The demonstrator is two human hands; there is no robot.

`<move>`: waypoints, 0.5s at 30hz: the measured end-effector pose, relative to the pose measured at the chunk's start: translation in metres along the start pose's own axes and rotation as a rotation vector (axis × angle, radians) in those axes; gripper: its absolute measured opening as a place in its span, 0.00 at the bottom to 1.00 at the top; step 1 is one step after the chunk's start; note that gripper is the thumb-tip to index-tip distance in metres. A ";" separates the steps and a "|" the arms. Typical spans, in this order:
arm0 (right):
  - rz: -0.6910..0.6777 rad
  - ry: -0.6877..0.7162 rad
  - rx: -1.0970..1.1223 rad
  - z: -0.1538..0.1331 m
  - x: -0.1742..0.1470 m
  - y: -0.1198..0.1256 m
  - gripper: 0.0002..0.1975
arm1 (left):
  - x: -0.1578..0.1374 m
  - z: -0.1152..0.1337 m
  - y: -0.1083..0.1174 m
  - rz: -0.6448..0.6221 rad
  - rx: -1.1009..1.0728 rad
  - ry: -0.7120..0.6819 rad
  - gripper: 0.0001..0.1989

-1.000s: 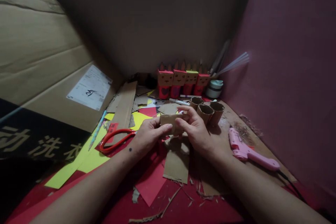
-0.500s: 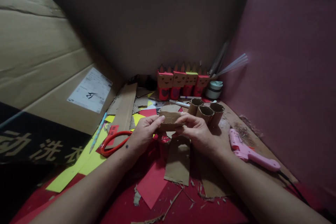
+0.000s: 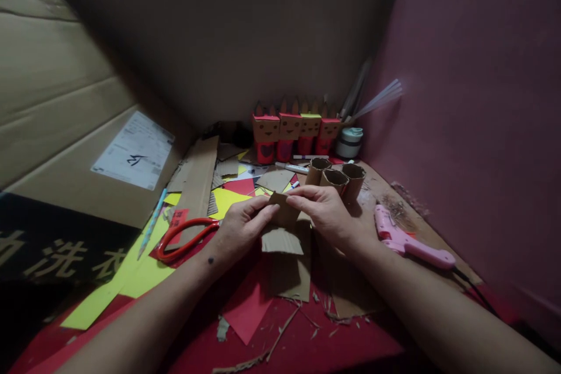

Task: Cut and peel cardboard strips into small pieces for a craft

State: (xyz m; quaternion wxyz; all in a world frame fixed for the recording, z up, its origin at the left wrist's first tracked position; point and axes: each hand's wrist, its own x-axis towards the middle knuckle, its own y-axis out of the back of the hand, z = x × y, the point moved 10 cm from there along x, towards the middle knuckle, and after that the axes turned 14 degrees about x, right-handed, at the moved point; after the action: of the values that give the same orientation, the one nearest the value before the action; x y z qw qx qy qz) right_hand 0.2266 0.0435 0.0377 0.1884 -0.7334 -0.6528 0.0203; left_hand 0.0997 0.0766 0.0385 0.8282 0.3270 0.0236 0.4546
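Between my hands is a small folded piece of cardboard [image 3: 284, 212], its lower flap showing a pale, ridged face. My left hand [image 3: 245, 223] pinches its left side between thumb and fingers. On the right, my right hand [image 3: 326, 216] grips the upper corner the same way. Beneath it a flat cardboard strip [image 3: 293, 280] lies over red paper [image 3: 249, 307]. Red-handled scissors [image 3: 186, 239] rest beside my left wrist, their blades hidden. Just beyond my right hand stand three cardboard tubes [image 3: 354, 182].
Several red cardboard figures with drawn faces [image 3: 265, 134] stand at the back, by a mint-green jar [image 3: 349, 142]. A pink glue gun [image 3: 409, 243] with a cord lies right. A large cardboard box [image 3: 79, 158] walls the left side. Yellow paper [image 3: 111, 292] and scraps spread across the table.
The cardboard piece has been turned, so its ridged flap now hangs down toward me. Both hands have shifted their hold to its upper part. The whole view has swung slightly right.
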 end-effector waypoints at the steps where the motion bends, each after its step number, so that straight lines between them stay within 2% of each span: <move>1: -0.003 -0.023 -0.026 0.002 0.000 0.001 0.07 | -0.001 0.002 -0.001 -0.003 0.017 -0.012 0.13; 5: 0.046 -0.046 -0.017 0.005 -0.004 0.006 0.07 | -0.004 0.002 -0.009 -0.076 -0.021 0.027 0.13; 10: 0.069 -0.060 0.057 0.007 -0.006 0.002 0.08 | -0.002 -0.007 -0.010 -0.105 -0.232 0.161 0.14; 11: 0.050 -0.074 0.102 0.008 -0.006 -0.001 0.12 | -0.001 -0.008 -0.008 -0.088 -0.273 0.181 0.14; 14: -0.054 -0.120 0.233 0.012 -0.008 -0.014 0.34 | 0.000 -0.014 -0.002 -0.049 -0.389 0.230 0.14; 15: -0.092 -0.123 0.252 0.012 -0.008 -0.017 0.38 | 0.001 -0.014 -0.002 -0.045 -0.437 0.230 0.15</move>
State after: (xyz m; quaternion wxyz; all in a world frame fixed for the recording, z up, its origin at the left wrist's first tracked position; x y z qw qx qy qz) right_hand 0.2057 0.0398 0.0303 0.2396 -0.6707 -0.6882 0.1383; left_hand 0.0969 0.0839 0.0266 0.8810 0.0857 0.0262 0.4646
